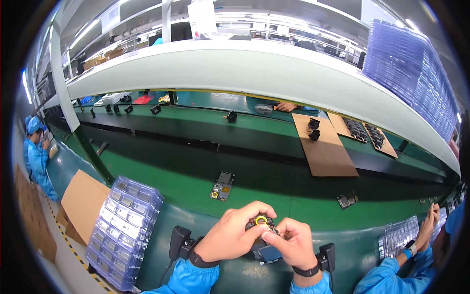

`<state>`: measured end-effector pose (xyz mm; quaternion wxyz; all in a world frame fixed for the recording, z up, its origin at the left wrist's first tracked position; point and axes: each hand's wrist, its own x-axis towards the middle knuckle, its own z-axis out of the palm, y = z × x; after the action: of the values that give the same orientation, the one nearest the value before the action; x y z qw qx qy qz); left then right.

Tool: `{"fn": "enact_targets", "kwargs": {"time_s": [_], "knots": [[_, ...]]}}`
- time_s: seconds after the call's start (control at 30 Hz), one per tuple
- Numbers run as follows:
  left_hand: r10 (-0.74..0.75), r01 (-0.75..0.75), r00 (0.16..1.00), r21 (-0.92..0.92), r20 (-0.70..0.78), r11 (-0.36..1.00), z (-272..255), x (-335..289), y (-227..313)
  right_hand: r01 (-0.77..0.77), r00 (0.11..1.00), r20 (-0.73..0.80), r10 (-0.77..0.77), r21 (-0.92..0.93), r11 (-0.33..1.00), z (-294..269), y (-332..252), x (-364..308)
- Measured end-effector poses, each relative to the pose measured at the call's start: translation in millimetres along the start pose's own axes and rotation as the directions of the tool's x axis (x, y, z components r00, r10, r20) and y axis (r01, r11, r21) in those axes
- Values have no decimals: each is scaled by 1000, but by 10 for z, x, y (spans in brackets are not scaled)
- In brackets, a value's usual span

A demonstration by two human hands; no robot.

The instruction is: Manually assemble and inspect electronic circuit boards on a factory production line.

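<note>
A person's left hand (230, 236) and right hand (296, 245) grip a small dark circuit board (270, 222) with a yellow ring (262, 220) above the glossy green worktop (347, 245).

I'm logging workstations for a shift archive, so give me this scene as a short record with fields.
Left hand: grips a dark circuit board with a yellow ring
Right hand: thumb and fingers on the same board
Below hands: bluish-faced part; whether joined to the board is unclear
Green surface ahead: loose board, second board farther right
Beyond: cardboard sheet bearing black parts
Left side: clear plastic trays, stacked
Right side: co-worker's hand
</note>
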<state>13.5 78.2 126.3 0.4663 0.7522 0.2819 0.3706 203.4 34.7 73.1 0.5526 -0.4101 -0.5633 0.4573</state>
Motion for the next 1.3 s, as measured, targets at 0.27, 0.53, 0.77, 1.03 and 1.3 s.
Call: {"fn": "enact_targets", "kwargs": {"time_s": [0.27,0.53,0.77,1.03,1.3], "knots": [[-95,57,974,183,205,982,-441,-11,-422,-273,920,315,232,91,958,210,463,62],[-103,50,927,154,360,987,-436,83,-1036,-392,890,345,297,247,886,111,1110,108],[-233,234,972,132,-22,963,-362,188,-1312,-448,885,96,455,443,777,90,1219,184],[26,540,713,571,-701,619,-120,203,-1843,-198,824,-302,480,641,742,-96,1235,374],[-15,556,771,662,-636,502,-141,254,-1954,-179,974,-133,185,51,982,166,1370,260]]}}
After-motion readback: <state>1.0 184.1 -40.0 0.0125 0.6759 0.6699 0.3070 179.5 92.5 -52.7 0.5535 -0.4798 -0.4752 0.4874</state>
